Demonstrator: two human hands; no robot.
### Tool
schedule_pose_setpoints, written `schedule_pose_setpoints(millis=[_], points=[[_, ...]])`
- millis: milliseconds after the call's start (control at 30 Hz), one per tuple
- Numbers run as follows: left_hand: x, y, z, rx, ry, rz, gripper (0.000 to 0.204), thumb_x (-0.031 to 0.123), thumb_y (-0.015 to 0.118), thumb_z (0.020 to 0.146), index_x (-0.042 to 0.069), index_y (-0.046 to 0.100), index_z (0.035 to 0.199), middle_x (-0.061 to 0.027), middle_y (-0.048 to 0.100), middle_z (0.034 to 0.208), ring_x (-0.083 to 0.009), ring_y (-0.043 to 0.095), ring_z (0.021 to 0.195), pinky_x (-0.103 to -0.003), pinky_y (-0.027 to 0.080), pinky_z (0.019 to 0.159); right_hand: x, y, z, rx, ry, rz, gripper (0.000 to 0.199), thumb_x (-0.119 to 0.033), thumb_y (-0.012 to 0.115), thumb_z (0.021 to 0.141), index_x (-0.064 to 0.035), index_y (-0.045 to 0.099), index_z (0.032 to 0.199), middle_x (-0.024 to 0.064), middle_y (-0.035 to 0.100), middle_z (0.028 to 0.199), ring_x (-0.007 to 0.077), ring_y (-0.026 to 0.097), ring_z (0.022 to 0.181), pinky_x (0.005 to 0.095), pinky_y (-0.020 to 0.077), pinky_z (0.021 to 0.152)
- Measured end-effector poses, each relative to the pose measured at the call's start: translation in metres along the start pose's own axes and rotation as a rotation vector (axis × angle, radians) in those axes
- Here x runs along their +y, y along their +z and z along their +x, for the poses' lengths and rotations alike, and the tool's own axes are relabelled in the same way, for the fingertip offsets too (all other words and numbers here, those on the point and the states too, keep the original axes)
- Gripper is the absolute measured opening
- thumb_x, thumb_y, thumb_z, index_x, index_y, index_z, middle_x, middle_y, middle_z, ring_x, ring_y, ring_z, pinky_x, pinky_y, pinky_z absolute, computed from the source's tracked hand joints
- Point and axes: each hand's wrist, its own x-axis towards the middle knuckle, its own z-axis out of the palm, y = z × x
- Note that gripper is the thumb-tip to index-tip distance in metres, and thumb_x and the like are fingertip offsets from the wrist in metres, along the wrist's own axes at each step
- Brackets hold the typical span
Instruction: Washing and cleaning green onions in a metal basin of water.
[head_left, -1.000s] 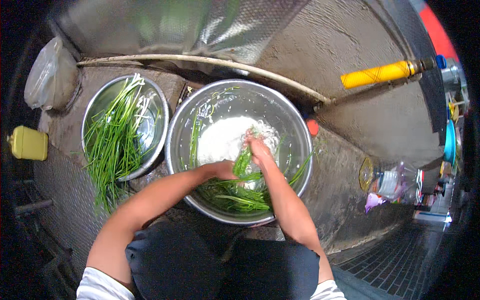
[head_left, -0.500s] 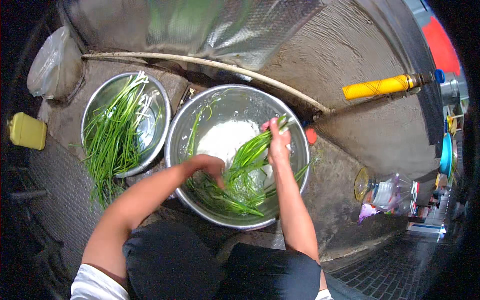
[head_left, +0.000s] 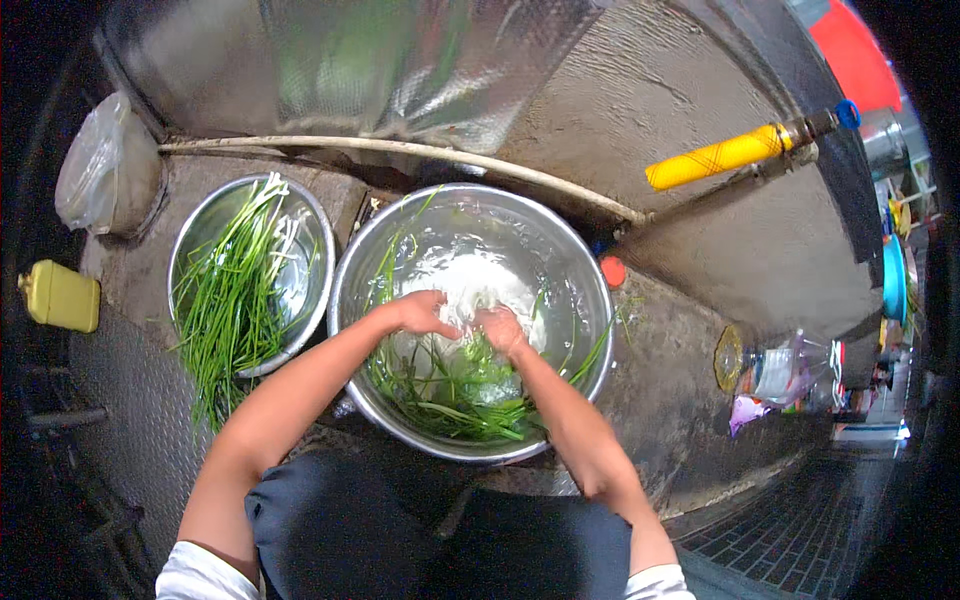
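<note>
A large metal basin (head_left: 345, 300) holds water and loose green garlic chives (head_left: 470, 415), most of them gathered along its near side. My right hand (head_left: 500, 328) is at the water in the middle, closed around a bunch of chives whose green leaves trail toward me; splashing blurs the bunch's white ends. Just left of it, my left hand (head_left: 425, 313) has its fingers apart, thumb toward the bunch, and grips nothing I can see. More garlic chives (head_left: 230, 290) lie in a smaller metal basin (head_left: 328, 255) at the left, their leaves hanging over its near rim.
A pale pipe (head_left: 400, 148) runs behind both basins. To the left are a clear plastic bag (head_left: 110, 175) and a yellow jug (head_left: 65, 296). At the right stand a yellow hose piece (head_left: 715, 160), a red cap (head_left: 613, 271) and a clear plastic bottle (head_left: 790, 370).
My right hand has lowered the bunch from the basin's right side to the middle of the water. My left hand has risen away from the leaves at the near side.
</note>
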Motion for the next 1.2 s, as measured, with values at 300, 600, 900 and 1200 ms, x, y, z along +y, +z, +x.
schedule_pose_setpoints(millis=[300,600,900,1200], points=[[0.071,0.021,0.021,0.22,0.319,-0.209,0.074,0.034,0.087,0.063,0.0,0.047,0.115,-0.0044,0.049,0.086,-0.0167,0.051,0.092,-0.029,0.042,0.089,-0.066,-0.163,-0.024,0.717,0.471,1.448,0.029,-0.026,0.049,0.099,-0.0055,0.053,0.079,0.0015,0.052,0.068,0.0125,0.051,0.068,0.0297,0.043,0.068],[0.124,0.017,0.0,0.141,0.505,-0.593,0.027,0.029,0.072,0.08,0.002,0.067,0.082,-0.0046,0.066,0.071,-0.0116,0.06,0.069,-0.029,0.047,0.069,-0.094,-0.265,-0.042,0.805,0.302,0.922,0.03,-0.025,0.049,0.1,-0.0046,0.054,0.077,-0.0002,0.053,0.067,0.0088,0.051,0.063,0.0257,0.0427,0.057],[0.105,0.032,0.006,-0.03,0.288,-0.376,0.031,0.032,0.063,0.09,0.001,0.066,0.087,-0.0061,0.067,0.08,-0.0141,0.062,0.078,-0.031,0.049,0.075,-0.1,-0.343,-0.06,1.02,0.168,1.039,0.023,-0.021,0.05,0.1,-0.0058,0.051,0.083,-0.0014,0.051,0.068,0.0074,0.048,0.062,0.0236,0.0412,0.057],[0.027,0.051,0.0,0.006,0.192,-0.04,0.031,0.039,0.068,0.082,0.008,0.068,0.085,-0.0116,0.066,0.074,-0.0209,0.064,0.072,-0.034,0.048,0.07,-0.13,-0.455,-0.088,1.146,-0.012,0.79,0.023,-0.026,0.051,0.099,-0.0068,0.054,0.086,0.0001,0.052,0.072,0.01,0.05,0.065,0.0249,0.0414,0.06]])
